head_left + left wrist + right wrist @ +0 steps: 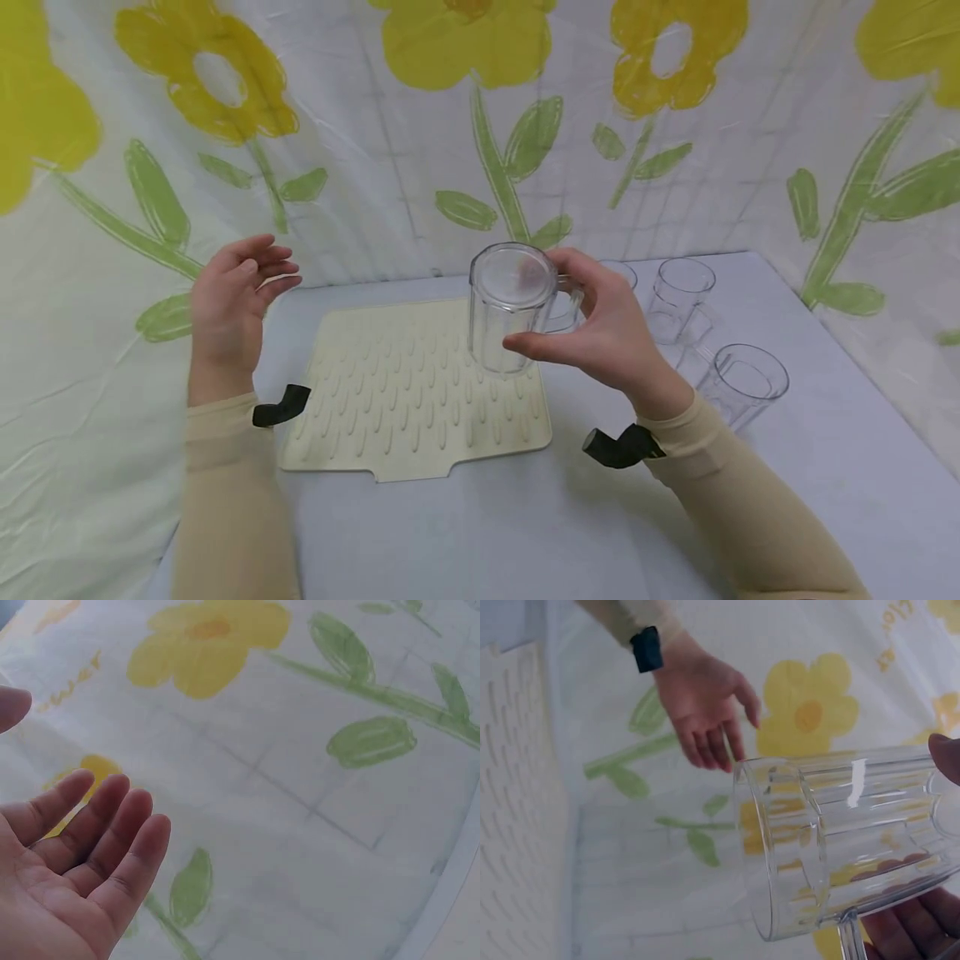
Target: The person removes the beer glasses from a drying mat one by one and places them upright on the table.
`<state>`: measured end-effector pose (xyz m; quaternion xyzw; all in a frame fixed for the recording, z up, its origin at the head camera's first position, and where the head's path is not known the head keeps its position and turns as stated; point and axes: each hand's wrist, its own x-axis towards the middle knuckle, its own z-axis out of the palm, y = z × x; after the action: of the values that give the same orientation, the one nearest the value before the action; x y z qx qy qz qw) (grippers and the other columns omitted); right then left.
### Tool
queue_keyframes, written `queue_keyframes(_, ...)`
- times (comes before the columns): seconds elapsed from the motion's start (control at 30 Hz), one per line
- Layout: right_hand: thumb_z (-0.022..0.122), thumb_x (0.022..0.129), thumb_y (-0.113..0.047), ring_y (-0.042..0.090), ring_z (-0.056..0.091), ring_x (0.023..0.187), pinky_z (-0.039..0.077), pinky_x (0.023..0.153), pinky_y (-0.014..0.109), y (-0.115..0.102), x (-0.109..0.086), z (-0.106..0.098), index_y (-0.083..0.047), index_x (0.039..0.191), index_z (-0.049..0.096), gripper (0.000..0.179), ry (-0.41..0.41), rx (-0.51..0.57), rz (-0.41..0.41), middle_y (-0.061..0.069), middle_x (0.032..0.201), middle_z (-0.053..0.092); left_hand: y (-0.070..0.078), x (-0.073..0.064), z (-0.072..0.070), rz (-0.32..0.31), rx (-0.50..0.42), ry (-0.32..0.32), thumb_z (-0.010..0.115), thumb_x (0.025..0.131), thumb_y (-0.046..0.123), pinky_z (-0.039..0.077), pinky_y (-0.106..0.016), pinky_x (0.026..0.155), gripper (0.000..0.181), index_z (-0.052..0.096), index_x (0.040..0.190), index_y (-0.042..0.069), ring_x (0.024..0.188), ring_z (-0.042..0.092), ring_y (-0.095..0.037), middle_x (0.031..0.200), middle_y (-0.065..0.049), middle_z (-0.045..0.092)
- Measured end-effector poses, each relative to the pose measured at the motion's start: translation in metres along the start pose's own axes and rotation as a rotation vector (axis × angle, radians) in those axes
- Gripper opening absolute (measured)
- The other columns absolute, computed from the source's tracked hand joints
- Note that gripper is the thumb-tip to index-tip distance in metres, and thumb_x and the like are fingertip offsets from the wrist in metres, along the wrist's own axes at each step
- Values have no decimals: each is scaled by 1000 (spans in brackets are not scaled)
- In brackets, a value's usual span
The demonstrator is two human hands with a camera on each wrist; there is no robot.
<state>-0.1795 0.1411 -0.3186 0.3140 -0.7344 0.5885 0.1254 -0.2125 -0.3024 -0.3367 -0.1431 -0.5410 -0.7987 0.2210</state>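
My right hand point(600, 333) grips a clear glass mug point(495, 333) above the right part of the cream ribbed drying mat point(405, 462). The mug is upside down, base up, with its handle point(564, 310) toward the palm. Thumb and fingers clasp opposite sides of the glass, and in the right wrist view the mug's rim point(754, 855) points toward the mat's side. My left hand point(236, 292) is raised near the mat's far left corner, palm turned inward, fingers loosely bent and holding nothing. The left wrist view shows its bare palm and fingers point(120, 862).
To the right, one glass mug point(682, 292) stands at the back and another glass mug point(750, 375) stands nearer, partly behind my right forearm. A third glass rim point(621, 271) shows behind my right hand. A flower-printed sheet point(360, 208) hangs behind the white table point(465, 542).
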Motion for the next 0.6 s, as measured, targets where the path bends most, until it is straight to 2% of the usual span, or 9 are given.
queue_keyframes(0.1,103,72,-5,18,68,119,58,107,36,-1,-1,0,-11,135,73,70,1,1,-1,-3,125,77,7,-5,27,19,7,-68,55,104,-2,68,-38,93,40,65,142,-9,101,76,-31,119,-18,79)
queue_keyframes(0.3,103,72,-4,18,69,118,57,109,34,-3,0,0,-12,135,74,69,3,11,-4,-2,125,78,14,-22,72,70,12,-306,57,101,0,63,-39,106,52,56,153,-2,118,73,-32,134,-19,75)
queue_keyframes(0.43,103,72,-4,18,69,119,56,109,33,-3,0,0,-12,134,74,69,8,17,-9,-2,125,78,7,-28,90,107,53,-433,59,99,-4,60,-39,112,58,53,157,0,127,70,-32,142,-18,71)
queue_keyframes(0.6,103,72,-4,20,69,121,56,111,37,-4,-1,2,-14,134,74,69,4,30,-9,-2,125,78,-7,-35,104,102,146,-554,64,93,-7,57,-39,116,70,49,162,2,135,64,-34,149,-19,65)
